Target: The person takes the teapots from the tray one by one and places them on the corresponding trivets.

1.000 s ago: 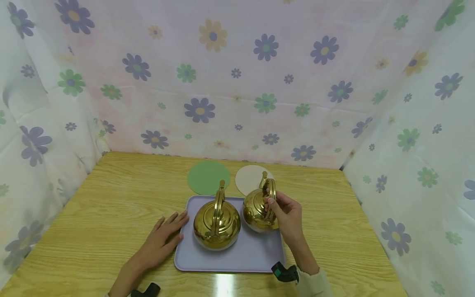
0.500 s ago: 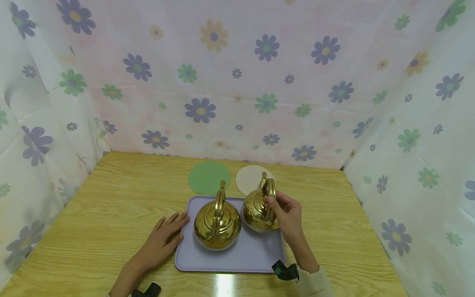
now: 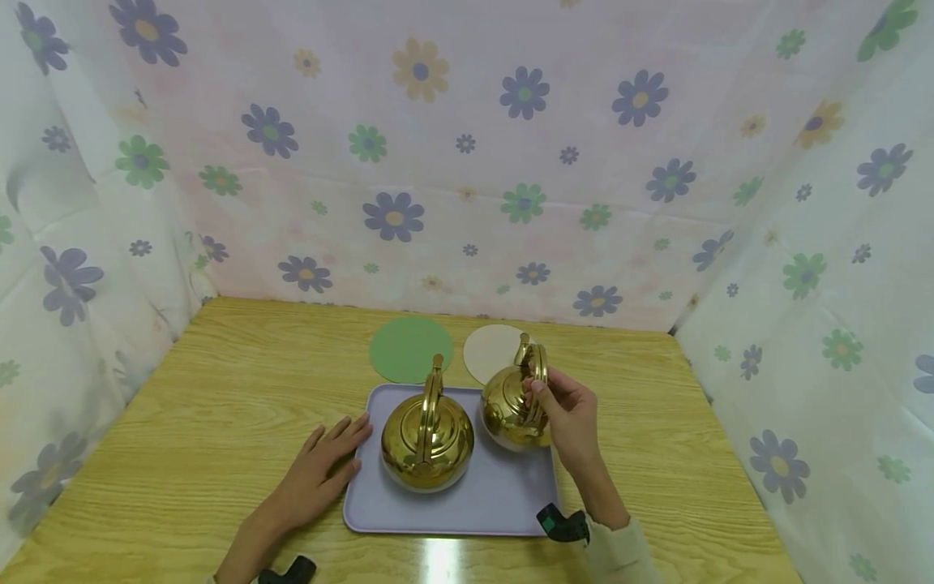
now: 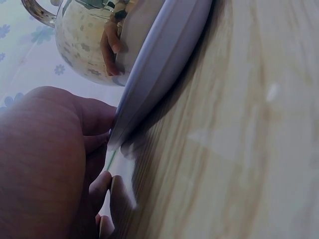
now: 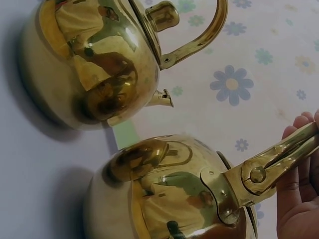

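Right grip holds kettle by handle, lower right of centre; left grip uncurled, touching tray.

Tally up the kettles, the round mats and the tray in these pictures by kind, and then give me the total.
Gold kettles: 2
Round mats: 2, one green and one beige
Lilac tray: 1
Total: 5

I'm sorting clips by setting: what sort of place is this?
Probably a makeshift filming booth: floral cloth screens the back and sides of a wood-grain table, and two black wrist-worn devices show.
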### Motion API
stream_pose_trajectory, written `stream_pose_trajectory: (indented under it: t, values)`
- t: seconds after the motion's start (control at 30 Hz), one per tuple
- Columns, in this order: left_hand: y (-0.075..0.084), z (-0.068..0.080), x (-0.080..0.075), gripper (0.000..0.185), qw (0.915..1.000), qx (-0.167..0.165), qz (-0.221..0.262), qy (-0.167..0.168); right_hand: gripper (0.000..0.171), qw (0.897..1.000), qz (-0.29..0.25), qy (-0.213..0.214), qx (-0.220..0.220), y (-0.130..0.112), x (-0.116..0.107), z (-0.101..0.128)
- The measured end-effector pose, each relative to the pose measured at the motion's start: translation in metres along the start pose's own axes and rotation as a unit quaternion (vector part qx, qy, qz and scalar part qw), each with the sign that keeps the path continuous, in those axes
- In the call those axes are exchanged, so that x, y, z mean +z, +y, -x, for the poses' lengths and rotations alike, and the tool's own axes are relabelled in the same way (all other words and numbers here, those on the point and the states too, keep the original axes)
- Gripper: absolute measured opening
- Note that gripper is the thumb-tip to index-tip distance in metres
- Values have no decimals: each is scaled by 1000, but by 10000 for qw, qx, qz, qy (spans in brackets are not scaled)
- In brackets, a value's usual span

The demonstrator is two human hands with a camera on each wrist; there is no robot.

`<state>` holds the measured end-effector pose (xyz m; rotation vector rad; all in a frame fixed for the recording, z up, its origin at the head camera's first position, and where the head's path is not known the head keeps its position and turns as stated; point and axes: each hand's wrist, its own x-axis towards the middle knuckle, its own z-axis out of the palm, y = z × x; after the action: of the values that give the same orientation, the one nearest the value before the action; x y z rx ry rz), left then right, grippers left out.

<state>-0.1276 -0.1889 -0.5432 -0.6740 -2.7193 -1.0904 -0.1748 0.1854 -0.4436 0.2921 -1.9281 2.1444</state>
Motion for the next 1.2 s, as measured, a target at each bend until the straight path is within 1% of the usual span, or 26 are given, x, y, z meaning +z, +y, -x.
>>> stream_pose_trajectory:
  t: [0.27,0.57,0.8,0.93,1.07,1.2]
  values:
    - [0,-1,0,47,10000,48,0,18,34,9999,-61,58,-76,-2,0,-4]
    - [-2,0,0,47,10000,-24,24,-37,33,10000,-50,-22,-71,0,0,-10]
    - [-2,-1,0,47,9999,-95,46,-85,30,9999,87,-55,-22,1,1,-14]
    - [0,-1,0,47,9999,-80,32,-87,29,9999,93,-44,1,1,2,-15]
    - [1,-1,-1,47,9999,-75,34,-95,31,10000,-18,-63,28,1,3,-16]
    - [1,-2,-1,46,10000,25,-1,-13,32,9999,-108,-66,39,1,4,-17]
